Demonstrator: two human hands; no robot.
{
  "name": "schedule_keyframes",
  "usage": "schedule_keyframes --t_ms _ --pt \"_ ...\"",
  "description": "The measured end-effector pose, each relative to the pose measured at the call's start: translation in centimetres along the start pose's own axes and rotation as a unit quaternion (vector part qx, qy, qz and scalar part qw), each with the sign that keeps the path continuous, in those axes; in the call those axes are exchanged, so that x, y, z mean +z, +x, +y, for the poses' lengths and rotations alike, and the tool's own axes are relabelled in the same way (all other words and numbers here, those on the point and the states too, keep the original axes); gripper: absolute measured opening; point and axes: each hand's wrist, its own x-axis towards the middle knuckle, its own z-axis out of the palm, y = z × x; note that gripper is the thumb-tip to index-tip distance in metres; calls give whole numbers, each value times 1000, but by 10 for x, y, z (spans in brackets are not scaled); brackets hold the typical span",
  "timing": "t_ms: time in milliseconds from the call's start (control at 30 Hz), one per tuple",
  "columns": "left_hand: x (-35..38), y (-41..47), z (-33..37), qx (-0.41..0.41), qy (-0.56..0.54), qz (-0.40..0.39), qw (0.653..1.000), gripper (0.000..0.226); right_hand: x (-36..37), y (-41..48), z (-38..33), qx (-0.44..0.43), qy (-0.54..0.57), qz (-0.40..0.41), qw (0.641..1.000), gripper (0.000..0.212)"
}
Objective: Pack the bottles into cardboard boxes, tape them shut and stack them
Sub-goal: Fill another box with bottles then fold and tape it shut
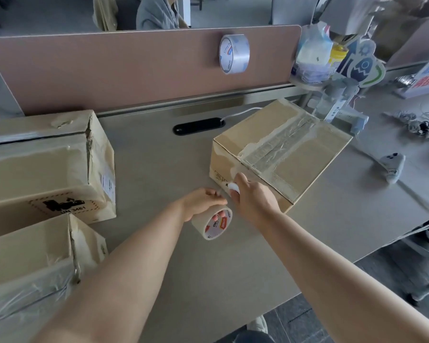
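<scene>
A closed cardboard box (295, 144) sits right of centre on the desk, its top seam covered with clear tape. My left hand (201, 203) grips a roll of packing tape (212, 225) just in front of the box's near corner. My right hand (253, 196) rests against the box's near face and holds a small white object (233, 187), pressed where the tape runs down the side. No bottles are visible.
Two taped boxes stand at the left: a large one (47, 159) and a nearer one (30, 258). A second tape roll (234, 53) hangs on the brown divider (134, 65). Clutter lies on the desk's right side. A person sits behind the divider.
</scene>
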Motion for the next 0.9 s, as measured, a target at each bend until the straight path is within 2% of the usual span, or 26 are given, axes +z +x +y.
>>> schedule_keyframes --t_ms 167,367,600,700,767,833,900 --pt "6 -2 1 13 -23 20 999 16 0 3 -6 -6 -26 -21 999 16" --pt "9 -1 4 22 -20 40 999 17 6 10 -9 4 -67 -20 998 16" --pt "11 7 6 31 97 114 988 33 6 24 -15 27 -78 -40 996 27" --pt "-1 2 -2 7 168 104 980 25 9 26 -8 43 -101 -94 989 33" --pt "-14 -6 -12 -19 191 119 974 23 15 22 -5 51 -43 -105 992 26" --pt "-26 -12 -15 -6 134 149 980 22 18 21 -11 72 109 -77 988 15" --pt "-32 -20 -10 23 62 166 984 18 18 28 -20 96 255 -64 960 9"
